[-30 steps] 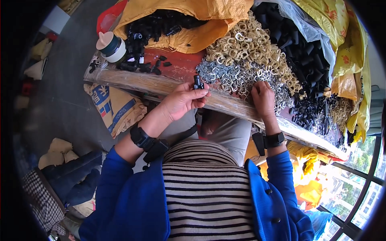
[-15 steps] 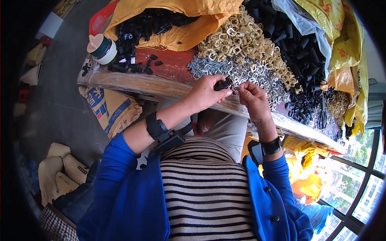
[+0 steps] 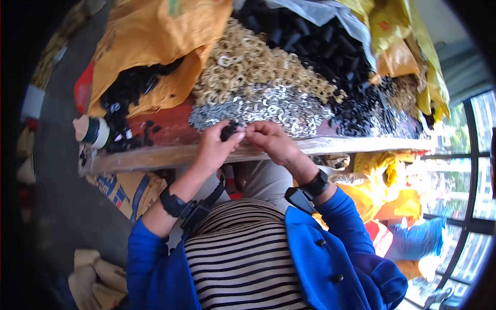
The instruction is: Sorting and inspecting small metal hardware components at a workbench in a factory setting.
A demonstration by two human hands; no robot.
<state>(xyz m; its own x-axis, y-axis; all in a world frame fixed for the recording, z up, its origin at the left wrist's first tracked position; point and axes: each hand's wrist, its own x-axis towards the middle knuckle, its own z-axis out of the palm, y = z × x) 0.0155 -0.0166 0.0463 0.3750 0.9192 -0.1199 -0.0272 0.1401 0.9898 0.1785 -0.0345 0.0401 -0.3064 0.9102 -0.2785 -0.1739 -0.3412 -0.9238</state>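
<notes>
Over the table's front edge, my left hand [image 3: 215, 148] grips a small black plastic part [image 3: 228, 132] between thumb and fingers. My right hand [image 3: 275, 143] meets it from the right, its thumb and forefinger pinched together against the part's end. Whatever sits between those right fingertips is too small to make out. Just beyond both hands lies a heap of small silver metal clips [image 3: 281, 111]. Behind that spreads a larger heap of tan, ring-like pieces [image 3: 253, 62].
Black tubular pieces [image 3: 320, 44] are piled at the back. An orange sack [image 3: 155, 36] spills black parts at the left, near a white-and-green container [image 3: 97, 133]. A wooden edge [image 3: 155, 161] runs along the table front. Yellow bags [image 3: 367, 191] stand at the lower right.
My right hand has closed the gap and now touches the black part in my left hand. The whole view has shifted, with the table scene sliding left.
</notes>
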